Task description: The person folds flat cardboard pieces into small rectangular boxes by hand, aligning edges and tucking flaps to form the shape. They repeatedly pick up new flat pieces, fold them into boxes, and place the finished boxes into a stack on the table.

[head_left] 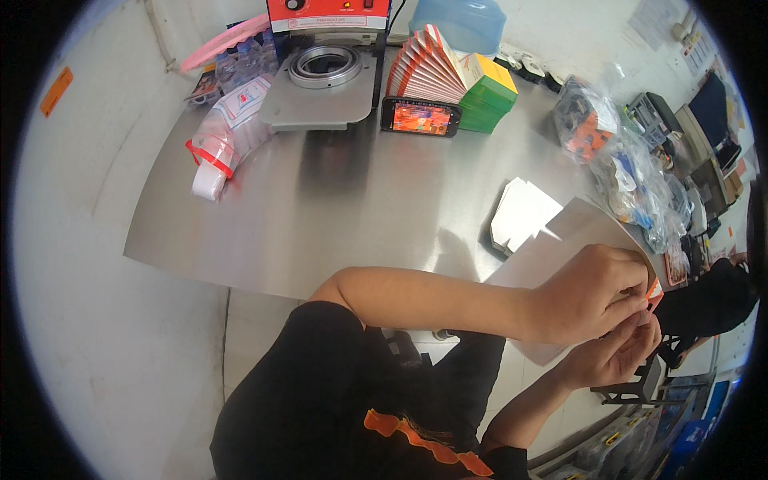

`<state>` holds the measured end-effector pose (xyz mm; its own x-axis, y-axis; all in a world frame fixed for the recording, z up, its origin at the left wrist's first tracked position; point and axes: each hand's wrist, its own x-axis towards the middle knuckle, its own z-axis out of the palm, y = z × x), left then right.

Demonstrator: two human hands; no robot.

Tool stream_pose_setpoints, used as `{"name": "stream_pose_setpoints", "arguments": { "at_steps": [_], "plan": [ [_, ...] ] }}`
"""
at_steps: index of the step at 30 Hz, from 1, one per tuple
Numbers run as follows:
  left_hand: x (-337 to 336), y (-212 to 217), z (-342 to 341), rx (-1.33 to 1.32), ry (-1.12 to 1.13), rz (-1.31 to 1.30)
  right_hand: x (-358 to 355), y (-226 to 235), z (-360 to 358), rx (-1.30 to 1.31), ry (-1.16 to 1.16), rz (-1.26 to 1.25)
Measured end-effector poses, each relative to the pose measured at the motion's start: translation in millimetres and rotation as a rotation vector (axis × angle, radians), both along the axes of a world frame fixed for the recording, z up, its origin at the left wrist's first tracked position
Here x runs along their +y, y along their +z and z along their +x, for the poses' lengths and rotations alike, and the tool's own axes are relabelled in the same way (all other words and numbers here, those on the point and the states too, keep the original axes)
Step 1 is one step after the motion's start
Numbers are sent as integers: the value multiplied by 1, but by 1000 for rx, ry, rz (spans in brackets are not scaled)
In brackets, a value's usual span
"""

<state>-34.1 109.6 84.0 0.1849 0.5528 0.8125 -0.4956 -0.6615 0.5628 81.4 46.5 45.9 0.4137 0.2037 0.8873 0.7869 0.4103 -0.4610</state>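
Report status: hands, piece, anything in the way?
Left hand and right hand both pinching a small orange-edged piece. White sheets lie apart on table. Nothing blocking.

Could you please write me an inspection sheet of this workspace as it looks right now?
Surface: steel table, bare in the middle.
Job's things: small orange-edged piece pinched by both hands; white flat cards nearby.
Clutter: fanned cartons, phone with lit screen, sleeve of cups, plastic bags.
Hands: left hand and right hand closed together on the piece.
Cables: black cable behind the sealing machine.
Surroundings: pale floor, shelving on the right.
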Motion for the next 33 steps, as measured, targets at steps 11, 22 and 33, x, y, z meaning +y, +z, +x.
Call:
{"name": "stream_pose_setpoints", "arguments": {
  "at_steps": [11,22,33],
  "plan": [
    [-6,-1,5,-16,85,-28,4,-8,-7,68,-35,6],
    [-4,-4,6,-9,54,-44,3,-5,-9,174,76,-43],
    [-2,-7,8,-4,85,-19,5,-6,-9,127,88,-10]
  ]
}}
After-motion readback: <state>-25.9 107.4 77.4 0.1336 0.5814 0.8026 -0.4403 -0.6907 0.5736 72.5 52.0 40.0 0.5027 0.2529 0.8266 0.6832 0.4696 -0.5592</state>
